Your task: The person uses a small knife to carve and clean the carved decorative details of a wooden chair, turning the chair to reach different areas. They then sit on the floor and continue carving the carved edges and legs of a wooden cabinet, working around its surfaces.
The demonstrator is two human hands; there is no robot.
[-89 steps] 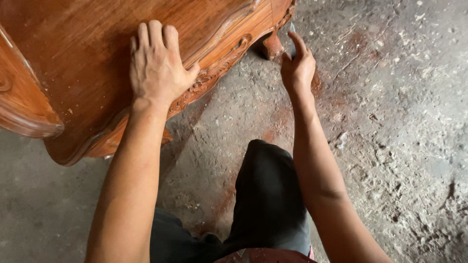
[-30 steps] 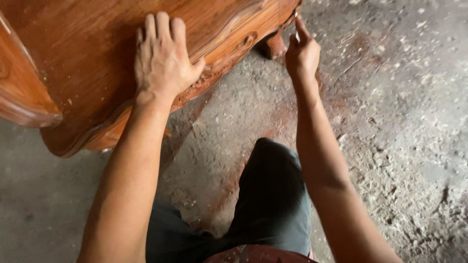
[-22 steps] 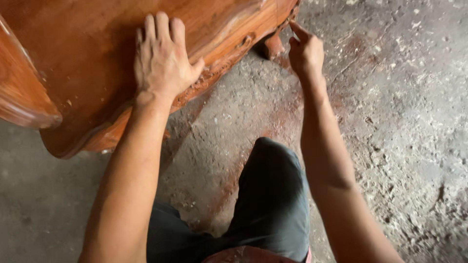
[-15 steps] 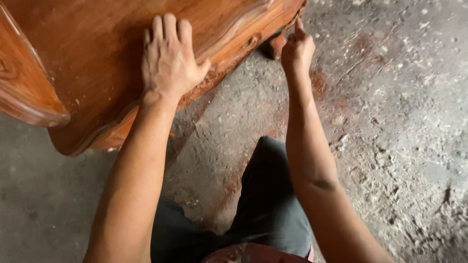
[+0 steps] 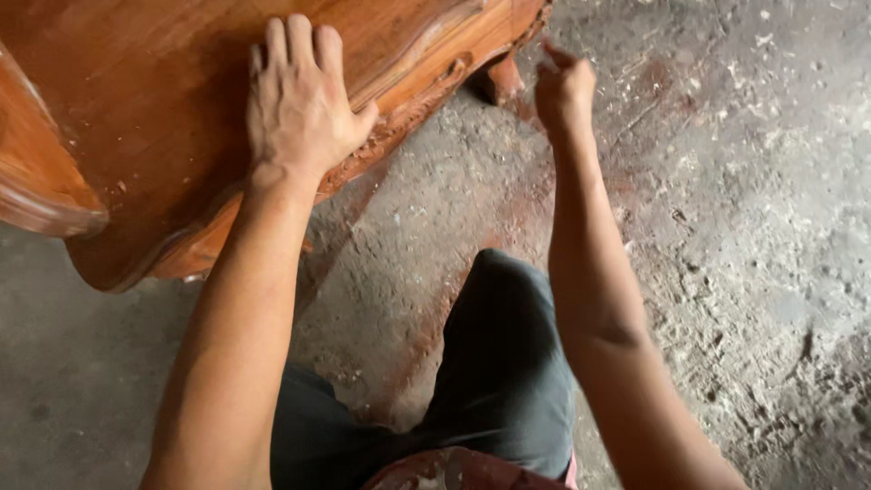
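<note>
My left hand [image 5: 299, 109] lies flat, palm down, on the top of a reddish-brown carved wooden furniture piece [image 5: 145, 109] that fills the upper left. Its fingers point away from me and the thumb rests by the carved scalloped edge [image 5: 413, 86]. My right hand [image 5: 564, 89] hovers just right of the furniture's far corner, close to a short wooden leg [image 5: 501, 80]. Its fingers are curled inward with the back of the hand towards me, so the palm is hidden and I cannot tell whether it holds anything.
A rough grey concrete floor [image 5: 744, 227] with reddish dust streaks [image 5: 508, 218] and pale debris spreads to the right. My knee in dark trousers [image 5: 499, 363] sits between my arms. A curved wooden part [image 5: 36, 181] juts out at the left edge.
My right hand has drawn slightly back from the furniture's corner and curled its fingers. My left hand stays flat on the wood.
</note>
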